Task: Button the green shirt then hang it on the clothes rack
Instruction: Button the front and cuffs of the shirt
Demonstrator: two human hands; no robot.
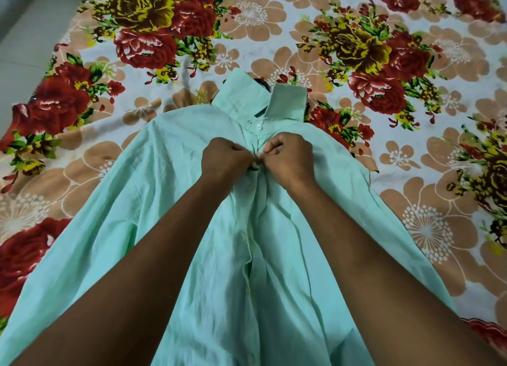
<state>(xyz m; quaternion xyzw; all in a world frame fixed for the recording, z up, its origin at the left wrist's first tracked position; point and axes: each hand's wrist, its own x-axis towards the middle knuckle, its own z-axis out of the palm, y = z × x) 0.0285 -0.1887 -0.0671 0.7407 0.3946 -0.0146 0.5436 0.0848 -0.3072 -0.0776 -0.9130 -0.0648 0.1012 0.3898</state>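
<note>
Item: pale green cotton button-front shirt (192, 228), flat on floral bedsheet (411, 228). Our left hand (223, 161) and right hand (290, 160) pinch its placket at the second button. Buttoning underway; lower buttons likely next.

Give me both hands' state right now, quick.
Left hand: closed, pinching the green shirt at its front placket.
Right hand: closed, pinching the opposite placket edge, below the top button.

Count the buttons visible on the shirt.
2 clear: a white button below the collar, another below the hands. Fainter ones may sit lower on the placket; one is probably hidden between the fingers.
</note>
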